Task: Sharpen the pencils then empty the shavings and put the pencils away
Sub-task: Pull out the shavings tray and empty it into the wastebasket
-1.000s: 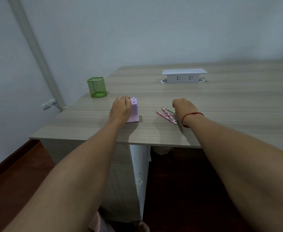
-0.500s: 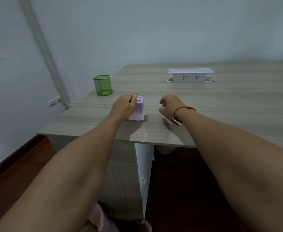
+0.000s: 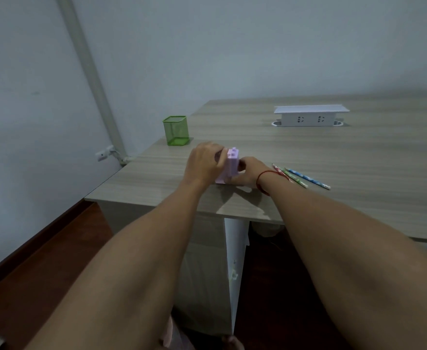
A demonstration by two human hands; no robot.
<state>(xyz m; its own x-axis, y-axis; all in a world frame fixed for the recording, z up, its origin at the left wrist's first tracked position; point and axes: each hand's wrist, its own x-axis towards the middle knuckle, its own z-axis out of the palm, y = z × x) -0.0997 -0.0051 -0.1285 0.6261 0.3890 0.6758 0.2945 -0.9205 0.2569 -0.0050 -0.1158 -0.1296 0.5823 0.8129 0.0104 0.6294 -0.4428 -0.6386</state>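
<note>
Left hand point(image 3: 204, 164): grip wrapped round the left side of the sharpener point(image 3: 232, 162), which stands on the table point(image 3: 358, 157) near the front edge. Right hand point(image 3: 249, 173) is pressed to the sharpener's right side. Its fingers are hidden, so cannot tell what its grip holds. Pencils point(image 3: 300, 178) lie loose just right of that wrist. Sharpener is likely light hollow plastic and may skid or tip, so hold it low on the body. Pencils look stiff with fragile tips, so pinch mid-shaft. Mesh cup point(image 3: 175, 130) is beyond the left grip, and the socket box point(image 3: 310, 116) is far right.
</note>
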